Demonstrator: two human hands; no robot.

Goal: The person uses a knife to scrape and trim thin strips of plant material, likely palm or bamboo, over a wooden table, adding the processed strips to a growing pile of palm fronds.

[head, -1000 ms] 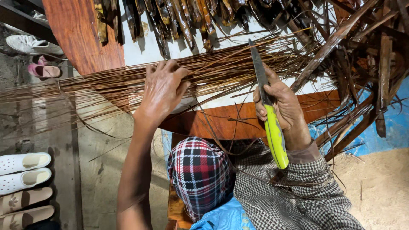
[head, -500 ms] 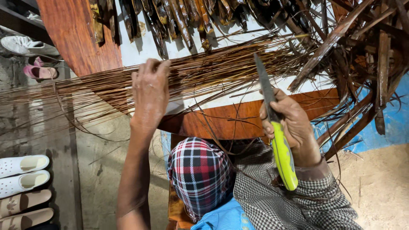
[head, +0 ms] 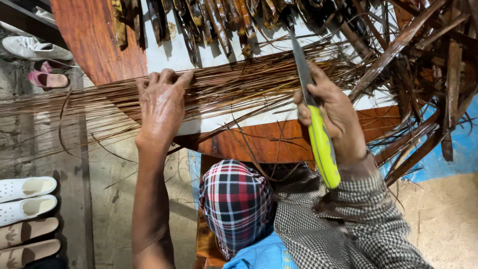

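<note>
We've got our left grip (head: 162, 107) flat on the sticks (head: 239, 84), right grip (head: 331, 117) clamped on the knife (head: 318, 134) beside it, bundle looks mostly untrimmed.

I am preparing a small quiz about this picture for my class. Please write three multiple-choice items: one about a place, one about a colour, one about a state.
1. Where does the left hand rest?
A. On the bundle of thin brown sticks
B. On the white slippers
C. On the checked cloth

2. What colour is the handle of the knife?
A. Red
B. Yellow-green
C. Black

3. How is the right hand?
A. Open and flat
B. Closed around the knife
C. Out of view

Answers:
1. A, the palm and fingers lie across the bundle of thin brown sticks on the table.
2. B, the handle below the fist is bright yellow-green.
3. B, the fingers wrap the knife where blade meets handle, and the blade points up towards the sticks.
</note>
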